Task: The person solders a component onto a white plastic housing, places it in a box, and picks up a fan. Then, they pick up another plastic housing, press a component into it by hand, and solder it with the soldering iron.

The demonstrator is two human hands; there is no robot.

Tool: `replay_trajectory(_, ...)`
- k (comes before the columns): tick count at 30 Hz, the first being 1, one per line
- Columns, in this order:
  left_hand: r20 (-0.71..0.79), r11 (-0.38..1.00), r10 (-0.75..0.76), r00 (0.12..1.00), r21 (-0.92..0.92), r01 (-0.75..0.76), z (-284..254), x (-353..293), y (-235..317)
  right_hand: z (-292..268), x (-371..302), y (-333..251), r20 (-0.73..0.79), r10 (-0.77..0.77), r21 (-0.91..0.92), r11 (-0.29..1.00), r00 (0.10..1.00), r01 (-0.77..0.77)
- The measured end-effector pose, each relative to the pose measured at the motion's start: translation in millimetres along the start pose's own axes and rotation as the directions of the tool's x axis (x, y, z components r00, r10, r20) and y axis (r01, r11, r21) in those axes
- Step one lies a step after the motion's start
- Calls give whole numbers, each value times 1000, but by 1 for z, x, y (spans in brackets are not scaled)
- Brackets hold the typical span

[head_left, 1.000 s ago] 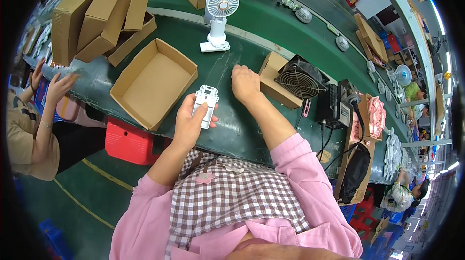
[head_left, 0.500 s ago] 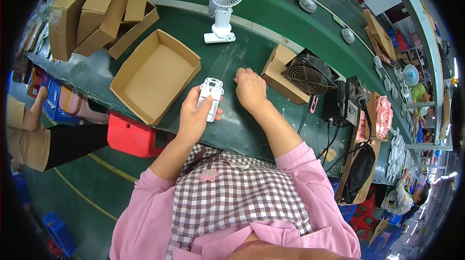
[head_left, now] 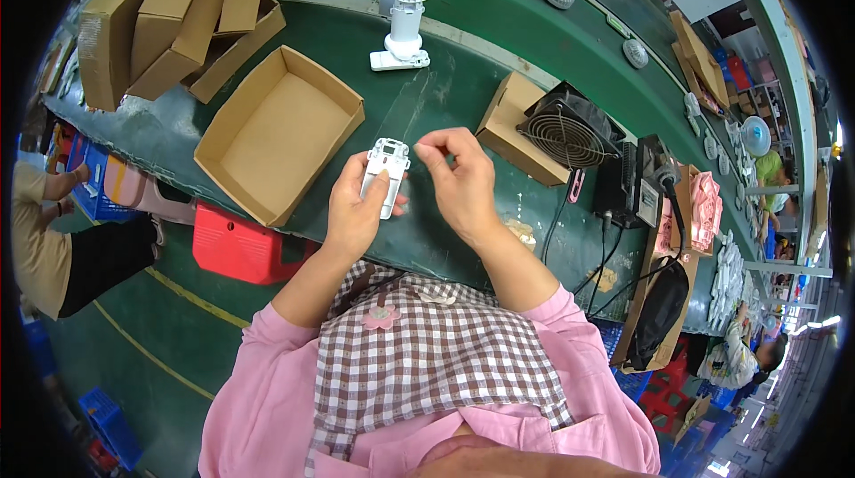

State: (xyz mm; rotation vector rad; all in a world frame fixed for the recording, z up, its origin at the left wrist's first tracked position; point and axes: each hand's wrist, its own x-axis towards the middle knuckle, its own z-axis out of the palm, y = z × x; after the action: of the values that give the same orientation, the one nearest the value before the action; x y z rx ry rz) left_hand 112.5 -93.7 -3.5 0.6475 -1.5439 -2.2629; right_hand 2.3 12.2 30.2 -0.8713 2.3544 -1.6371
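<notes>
My left hand is wrapped round a white plastic housing, thumb on its face and fingers behind. The housing is narrow, with an open, framed upper end. Close to its right side, my right hand is raised above the bench with thumb and forefinger pinched and the other fingers curled. Whatever sits in that pinch, if anything, is too small to make out. Farther off stands a white handheld fan with a round grille, upright on its base.
An open cardboard tray lies left of my hands on the green bench, folded cartons behind it. At right are a cardboard box, a black cooling fan and cables. A conveyor carries fan parts. A red stool and a person are at left.
My right hand has lifted off the bench by the cardboard box and turned, its fingers now pinched near the housing. The left hand still holds the housing. The view has shifted slightly.
</notes>
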Motion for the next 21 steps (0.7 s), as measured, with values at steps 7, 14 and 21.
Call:
replay_trajectory(7, 8, 1000, -8, 1000, 3, 8, 18, -5, 5, 10, -8, 2, -5, -327, -206, 925, 945, 319)
replay_trajectory(14, 29, 988, 119, 992, 93, -122, 19, -7, 3, 13, -16, -1, 43, 26, 259, 965, 999, -36)
replay_trajectory(21, -5, 986, 95, 995, 136, -93, 16, -10, 3, 9, -14, 19, 207, 75, 475, 864, 975, -168)
